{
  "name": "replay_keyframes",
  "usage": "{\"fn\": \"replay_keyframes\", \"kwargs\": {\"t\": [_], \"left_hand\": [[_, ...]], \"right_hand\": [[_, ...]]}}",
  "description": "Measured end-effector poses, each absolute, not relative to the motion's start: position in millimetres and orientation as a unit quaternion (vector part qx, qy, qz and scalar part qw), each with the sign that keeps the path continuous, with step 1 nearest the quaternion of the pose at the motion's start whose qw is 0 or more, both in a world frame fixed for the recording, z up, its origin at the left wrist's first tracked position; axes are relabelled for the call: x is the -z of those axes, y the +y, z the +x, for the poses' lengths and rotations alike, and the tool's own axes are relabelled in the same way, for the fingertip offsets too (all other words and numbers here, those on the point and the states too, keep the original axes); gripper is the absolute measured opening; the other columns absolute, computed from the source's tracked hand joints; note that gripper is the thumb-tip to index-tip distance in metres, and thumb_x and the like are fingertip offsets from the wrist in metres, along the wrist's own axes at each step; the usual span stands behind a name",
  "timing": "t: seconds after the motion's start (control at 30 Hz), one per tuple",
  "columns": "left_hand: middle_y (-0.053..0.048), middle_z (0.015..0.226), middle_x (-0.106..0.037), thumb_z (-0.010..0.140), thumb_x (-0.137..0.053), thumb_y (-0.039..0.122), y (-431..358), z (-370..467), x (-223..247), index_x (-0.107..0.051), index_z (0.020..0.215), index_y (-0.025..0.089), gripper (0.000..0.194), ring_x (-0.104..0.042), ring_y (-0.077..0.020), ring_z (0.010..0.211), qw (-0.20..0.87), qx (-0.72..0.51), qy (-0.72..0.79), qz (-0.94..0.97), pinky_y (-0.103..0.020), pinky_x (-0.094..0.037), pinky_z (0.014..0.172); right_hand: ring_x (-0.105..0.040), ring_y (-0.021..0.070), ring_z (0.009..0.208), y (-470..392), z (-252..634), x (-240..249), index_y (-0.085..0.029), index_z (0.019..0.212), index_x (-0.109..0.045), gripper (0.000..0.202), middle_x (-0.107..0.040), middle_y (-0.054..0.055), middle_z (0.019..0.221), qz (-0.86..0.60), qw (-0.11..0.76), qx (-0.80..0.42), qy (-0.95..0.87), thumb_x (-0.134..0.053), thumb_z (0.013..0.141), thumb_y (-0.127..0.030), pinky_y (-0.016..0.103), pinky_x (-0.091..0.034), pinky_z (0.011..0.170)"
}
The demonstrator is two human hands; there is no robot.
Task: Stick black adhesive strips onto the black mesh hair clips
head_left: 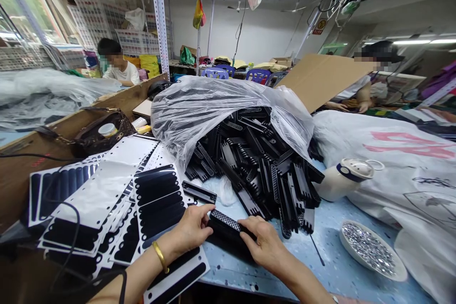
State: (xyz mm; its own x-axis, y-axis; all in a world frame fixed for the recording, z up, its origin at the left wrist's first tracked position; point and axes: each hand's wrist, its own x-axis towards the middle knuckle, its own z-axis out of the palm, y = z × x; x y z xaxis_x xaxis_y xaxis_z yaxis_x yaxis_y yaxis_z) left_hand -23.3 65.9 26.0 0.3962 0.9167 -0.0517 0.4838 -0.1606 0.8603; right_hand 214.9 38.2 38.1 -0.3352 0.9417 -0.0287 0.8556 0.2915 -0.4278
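Note:
Both hands are at one black part (225, 221) with a patterned top strip, low over the blue table. My left hand (192, 228), with a gold bracelet at the wrist, pinches its left end between thumb and fingers. At the right end, my right hand (260, 240) grips it the same way. A dark shape lies just below the part; its outline is unclear. Behind the hands, a heap of black plastic parts (249, 161) spills from a clear plastic bag (199, 104). Sheets with black strips (160, 199) lie beside my left hand.
A bowl of small metal pieces (399, 273) and a white bottle (335, 183) stand right on the blue table (231, 270). A white sack (356, 137) lies behind them. At left are a brown bag (103, 133) and a wooden board (21, 178). Two people sit farther back.

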Motion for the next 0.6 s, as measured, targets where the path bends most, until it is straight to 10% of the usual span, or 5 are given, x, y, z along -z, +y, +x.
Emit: {"fn": "replay_keyframes", "kwargs": {"t": [0.33,0.47,0.6], "left_hand": [[-0.001,0.078,-0.069,0.066,-0.057,0.005,62,-26,-21,-0.068,0.119,0.016,0.056,-0.060,-0.0162,0.069,0.339,-0.278,0.449,0.778,-0.026,-0.049,0.069],[-0.004,0.087,-0.069,0.066,-0.057,0.006,72,-24,-29,-0.060,0.129,0.016,0.064,-0.061,-0.0178,0.074,0.318,-0.207,0.449,0.809,-0.027,-0.048,0.073],[-0.004,0.084,-0.067,0.063,-0.064,0.013,76,-22,-46,-0.071,0.094,0.018,0.031,-0.059,-0.0199,0.077,0.309,-0.127,0.432,0.838,-0.029,-0.046,0.075]], "right_hand": [[-0.064,0.0314,0.094,8,224,-42,-0.014,0.114,-0.071,0.050,-0.071,0.014,0.101,-0.566,0.125,-0.200,-0.790,-0.076,0.072,-0.042,0.044,-0.050,0.084],[-0.063,0.0334,0.101,0,222,-35,-0.014,0.115,-0.070,0.047,-0.072,0.015,0.108,-0.592,0.103,-0.171,-0.781,-0.075,0.069,-0.023,0.048,-0.048,0.090],[-0.065,0.0321,0.103,0,226,-19,-0.014,0.117,-0.069,0.048,-0.073,0.015,0.109,-0.609,0.137,-0.166,-0.763,-0.066,0.069,-0.014,0.045,-0.050,0.092]]}}
